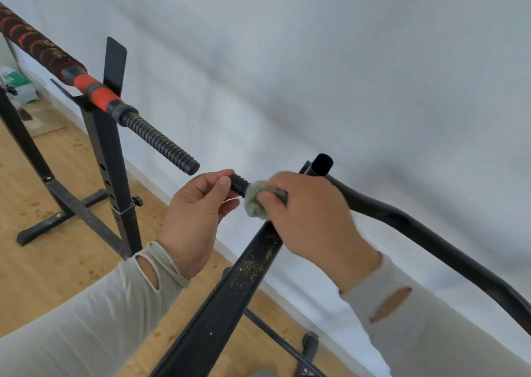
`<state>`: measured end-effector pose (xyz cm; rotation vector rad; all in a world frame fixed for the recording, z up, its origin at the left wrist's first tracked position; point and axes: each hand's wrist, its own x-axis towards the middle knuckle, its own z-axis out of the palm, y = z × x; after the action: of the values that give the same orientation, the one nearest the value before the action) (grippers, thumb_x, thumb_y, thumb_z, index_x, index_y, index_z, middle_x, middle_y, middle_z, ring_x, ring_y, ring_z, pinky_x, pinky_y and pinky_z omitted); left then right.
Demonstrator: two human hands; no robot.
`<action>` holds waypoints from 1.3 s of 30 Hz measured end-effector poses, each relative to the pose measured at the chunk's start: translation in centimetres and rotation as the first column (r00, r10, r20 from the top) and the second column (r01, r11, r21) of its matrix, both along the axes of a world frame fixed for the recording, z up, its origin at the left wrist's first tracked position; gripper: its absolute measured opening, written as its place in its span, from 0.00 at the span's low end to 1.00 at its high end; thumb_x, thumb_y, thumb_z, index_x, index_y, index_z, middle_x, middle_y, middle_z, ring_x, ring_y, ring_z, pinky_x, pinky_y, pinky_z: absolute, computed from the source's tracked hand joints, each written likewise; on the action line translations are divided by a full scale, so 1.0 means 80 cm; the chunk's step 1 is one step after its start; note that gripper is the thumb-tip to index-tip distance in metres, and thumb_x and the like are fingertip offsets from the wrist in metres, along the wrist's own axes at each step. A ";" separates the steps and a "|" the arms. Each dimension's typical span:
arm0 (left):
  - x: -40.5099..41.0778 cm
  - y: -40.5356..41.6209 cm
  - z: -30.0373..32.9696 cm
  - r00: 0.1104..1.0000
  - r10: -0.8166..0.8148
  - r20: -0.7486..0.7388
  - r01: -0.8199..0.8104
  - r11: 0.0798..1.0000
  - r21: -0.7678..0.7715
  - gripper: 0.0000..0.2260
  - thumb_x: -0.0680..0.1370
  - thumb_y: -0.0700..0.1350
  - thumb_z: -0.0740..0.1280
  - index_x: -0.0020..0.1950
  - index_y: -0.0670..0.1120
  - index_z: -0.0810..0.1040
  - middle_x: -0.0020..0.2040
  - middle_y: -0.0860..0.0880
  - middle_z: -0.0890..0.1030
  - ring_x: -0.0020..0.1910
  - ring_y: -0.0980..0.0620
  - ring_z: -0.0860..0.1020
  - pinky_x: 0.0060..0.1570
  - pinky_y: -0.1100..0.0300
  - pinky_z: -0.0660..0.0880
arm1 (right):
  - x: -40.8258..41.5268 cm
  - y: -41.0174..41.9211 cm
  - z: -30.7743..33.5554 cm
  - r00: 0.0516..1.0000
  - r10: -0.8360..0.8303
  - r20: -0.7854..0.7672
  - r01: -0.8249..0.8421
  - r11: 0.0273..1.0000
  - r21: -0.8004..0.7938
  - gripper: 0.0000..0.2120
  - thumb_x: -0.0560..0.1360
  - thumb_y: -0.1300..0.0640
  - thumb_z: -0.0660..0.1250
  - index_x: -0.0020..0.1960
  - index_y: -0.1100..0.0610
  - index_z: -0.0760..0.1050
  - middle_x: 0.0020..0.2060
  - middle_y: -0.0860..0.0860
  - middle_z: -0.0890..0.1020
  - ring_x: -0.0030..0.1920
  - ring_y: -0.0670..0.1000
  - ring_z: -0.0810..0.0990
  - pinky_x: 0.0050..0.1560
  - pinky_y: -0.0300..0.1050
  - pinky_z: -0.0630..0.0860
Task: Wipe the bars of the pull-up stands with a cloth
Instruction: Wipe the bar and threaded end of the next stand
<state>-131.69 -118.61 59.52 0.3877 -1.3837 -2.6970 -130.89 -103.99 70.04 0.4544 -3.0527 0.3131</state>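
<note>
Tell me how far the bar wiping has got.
Done: cannot tell. In hand: right hand rubs green cloth on the near threaded bar end, which the left hand pinches. Left: speckled near upright and the far bar, showing yellowish specks.

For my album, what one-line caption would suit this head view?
Left hand steadies the threaded bar end while the right hand wipes it with a green cloth.

Green cloth (pixel 254 200) — bunched round ribbed bar (pixel 239 183)

The head camera looks forward and down, tilted, close over both hands, toward the wall (pixel 344 60).
</note>
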 end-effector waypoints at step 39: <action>-0.005 0.002 0.007 0.999 0.042 -0.025 -0.044 0.997 -0.062 0.03 0.80 0.41 0.69 0.48 0.44 0.83 0.43 0.50 0.84 0.43 0.52 0.81 0.51 0.57 0.79 | -0.010 0.068 0.052 0.976 -0.051 0.214 0.031 0.995 0.094 0.09 0.78 0.49 0.70 0.43 0.49 0.72 0.39 0.46 0.81 0.43 0.50 0.79 0.42 0.46 0.74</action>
<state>-132.09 -118.49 60.09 0.3739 -1.4318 -2.6087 -131.69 -98.53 74.21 0.3840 -3.2945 0.2375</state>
